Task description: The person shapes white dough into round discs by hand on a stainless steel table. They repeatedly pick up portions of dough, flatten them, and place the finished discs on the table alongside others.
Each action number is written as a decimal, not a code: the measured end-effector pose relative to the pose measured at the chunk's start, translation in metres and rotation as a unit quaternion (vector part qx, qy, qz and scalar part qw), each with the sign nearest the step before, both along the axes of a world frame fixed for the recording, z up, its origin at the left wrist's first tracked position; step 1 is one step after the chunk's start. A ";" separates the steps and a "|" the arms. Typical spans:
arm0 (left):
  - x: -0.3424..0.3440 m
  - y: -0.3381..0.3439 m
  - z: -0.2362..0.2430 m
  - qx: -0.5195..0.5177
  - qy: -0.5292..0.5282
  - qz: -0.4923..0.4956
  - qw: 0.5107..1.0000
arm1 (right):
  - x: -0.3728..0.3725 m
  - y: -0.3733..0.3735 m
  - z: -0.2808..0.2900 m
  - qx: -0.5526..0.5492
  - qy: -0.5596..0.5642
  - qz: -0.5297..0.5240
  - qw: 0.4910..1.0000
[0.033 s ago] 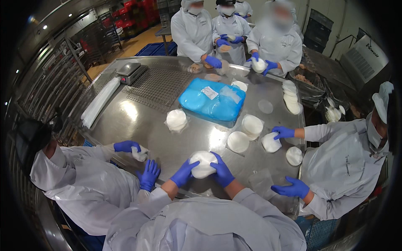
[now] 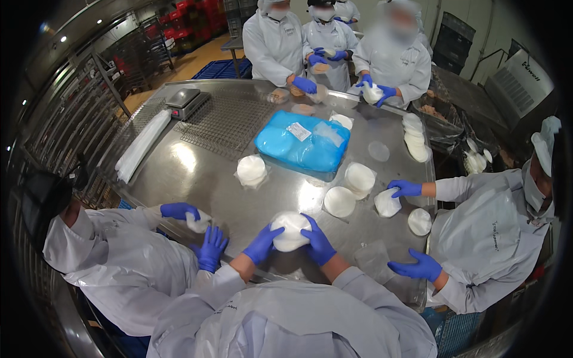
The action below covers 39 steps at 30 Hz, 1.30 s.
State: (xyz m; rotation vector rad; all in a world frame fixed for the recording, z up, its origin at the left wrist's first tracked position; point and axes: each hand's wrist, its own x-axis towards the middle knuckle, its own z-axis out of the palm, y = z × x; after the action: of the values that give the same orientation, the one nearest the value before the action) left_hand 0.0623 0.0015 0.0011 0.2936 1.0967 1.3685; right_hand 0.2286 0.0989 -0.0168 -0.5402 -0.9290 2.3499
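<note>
Between my left hand [image 2: 260, 245] and my right hand [image 2: 319, 242] I hold a stack of thin white round discs [image 2: 290, 231]. My fingers grip its left and right edges, just above the metal table near its front edge. Both hands wear blue gloves. Ahead and right of my right hand lie a round white stack [image 2: 339, 202] and another white stack [image 2: 360, 178] on clear film. Ahead of my left hand sits a further white stack [image 2: 251, 171]. The underside of the held stack is hidden.
A blue wrapped block [image 2: 301, 143] sits mid-table, with a wire rack [image 2: 224, 122] and a scale [image 2: 184, 102] beyond it on the left. Close on my left is a co-worker's gloved hand [image 2: 211, 249]; another co-worker's open hand [image 2: 418, 267] is at right. Several people work across the table [image 2: 197, 203].
The stack in my hands has shifted very slightly upward and tilted. Across the table, a co-worker's white discs have turned a little. The co-workers' hands beside me have moved only slightly.
</note>
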 end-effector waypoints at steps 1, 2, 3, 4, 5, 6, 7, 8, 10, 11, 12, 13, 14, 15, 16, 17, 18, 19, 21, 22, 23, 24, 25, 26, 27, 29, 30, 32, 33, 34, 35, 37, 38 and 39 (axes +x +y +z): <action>-0.004 0.008 -0.001 -0.009 0.024 0.000 1.000 | 0.000 0.008 0.007 -0.003 0.009 -0.004 1.000; -0.010 0.017 -0.011 0.009 -0.033 -0.002 0.999 | -0.002 0.019 -0.001 0.041 0.003 0.004 0.999; -0.016 0.027 -0.008 0.022 -0.004 -0.021 1.000 | -0.008 0.035 -0.016 0.079 0.013 -0.002 0.997; -0.022 0.038 -0.005 0.033 0.021 -0.041 0.998 | -0.011 0.048 -0.027 0.115 0.019 -0.008 0.993; -0.033 0.051 -0.002 0.041 0.063 -0.055 0.996 | -0.011 0.064 -0.011 0.301 -0.099 -0.011 0.948; -0.046 0.067 0.003 0.048 0.103 -0.070 0.991 | -0.011 0.082 0.002 0.383 -0.145 -0.037 0.911; -0.055 0.083 0.015 0.080 0.161 -0.051 0.982 | -0.014 0.100 0.016 0.427 -0.154 -0.080 0.888; -0.054 0.096 0.038 0.113 0.194 0.006 0.974 | -0.018 0.120 0.026 0.462 -0.159 -0.126 0.863; -0.079 0.126 0.045 0.107 0.328 0.056 0.937 | -0.022 0.156 0.044 0.550 -0.200 -0.194 0.787; -0.083 0.137 0.060 0.114 0.396 0.061 0.909 | -0.024 0.172 0.043 0.586 -0.249 -0.216 0.740; -0.092 0.147 0.057 0.099 0.449 0.075 0.885 | -0.024 0.187 0.038 0.634 -0.340 -0.230 0.656; -0.098 0.157 0.046 0.107 0.430 0.104 0.890 | -0.027 0.194 0.034 0.650 -0.376 -0.235 0.617; -0.108 0.164 0.032 0.096 0.470 0.117 0.869 | -0.029 0.189 0.038 0.670 -0.418 -0.208 0.578; -0.111 0.169 0.030 0.088 0.510 0.125 0.847 | -0.030 0.188 0.042 0.685 -0.461 -0.186 0.533; -0.114 0.173 0.027 0.077 0.504 0.125 0.851 | -0.034 0.188 0.047 0.691 -0.445 -0.188 0.537; -0.111 0.174 0.028 0.065 0.496 0.120 0.857 | -0.036 0.188 0.045 0.695 -0.433 -0.189 0.542; -0.109 0.175 0.029 0.052 0.489 0.117 0.863 | -0.037 0.188 0.042 0.699 -0.420 -0.190 0.546; -0.105 0.173 0.029 0.055 0.483 0.116 0.866 | -0.039 0.185 0.039 0.668 -0.401 -0.191 0.597; -0.097 0.168 0.033 0.063 0.472 0.117 0.871 | -0.045 0.182 0.038 0.601 -0.355 -0.190 0.690; -0.095 0.166 0.036 0.064 0.487 0.118 0.863 | -0.045 0.182 0.040 0.581 -0.339 -0.181 0.718; -0.093 0.165 0.037 0.064 0.502 0.119 0.854 | -0.045 0.182 0.040 0.559 -0.323 -0.170 0.744; -0.091 0.162 0.038 0.064 0.518 0.119 0.845 | -0.046 0.181 0.041 0.536 -0.307 -0.159 0.770; -0.087 0.155 0.036 0.067 0.519 0.109 0.845 | -0.044 0.175 0.038 0.544 -0.313 -0.161 0.761; -0.083 0.151 0.040 0.080 0.522 0.103 0.843 | -0.044 0.174 0.038 0.559 -0.316 -0.169 0.748; -0.084 0.147 0.042 0.092 0.524 0.104 0.841 | -0.046 0.171 0.040 0.578 -0.316 -0.173 0.732; -0.092 0.149 0.032 0.100 0.526 0.108 0.838 | -0.048 0.164 0.045 0.607 -0.310 -0.170 0.712; -0.091 0.148 0.033 0.102 0.530 0.107 0.835 | -0.049 0.159 0.051 0.594 -0.310 -0.170 0.722; -0.080 0.140 0.047 0.108 0.555 0.101 0.819 | -0.050 0.146 0.064 0.563 -0.287 -0.159 0.759; -0.074 0.130 0.055 0.119 0.517 0.097 0.842 | -0.048 0.135 0.075 0.546 -0.263 -0.145 0.782; -0.068 0.121 0.063 0.137 0.476 0.094 0.864 | -0.044 0.129 0.086 0.534 -0.242 -0.133 0.799; -0.055 0.120 0.072 0.163 0.431 0.088 0.883 | -0.042 0.136 0.075 0.502 -0.207 -0.122 0.831; -0.034 0.099 0.090 0.223 0.348 0.081 0.907 | -0.027 0.123 0.084 0.359 -0.162 -0.085 0.915; -0.031 0.092 0.088 0.210 0.387 0.084 0.894 | -0.018 0.105 0.094 0.295 -0.106 -0.060 0.948; -0.023 0.083 0.083 0.185 0.428 0.078 0.881 | -0.011 0.099 0.083 0.271 -0.090 -0.070 0.956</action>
State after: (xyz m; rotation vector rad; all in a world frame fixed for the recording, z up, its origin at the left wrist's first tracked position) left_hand 0.0389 0.0841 0.0843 1.2021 1.5854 1.6355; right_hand 0.2180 0.1982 0.0665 -0.5709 -1.4984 1.8264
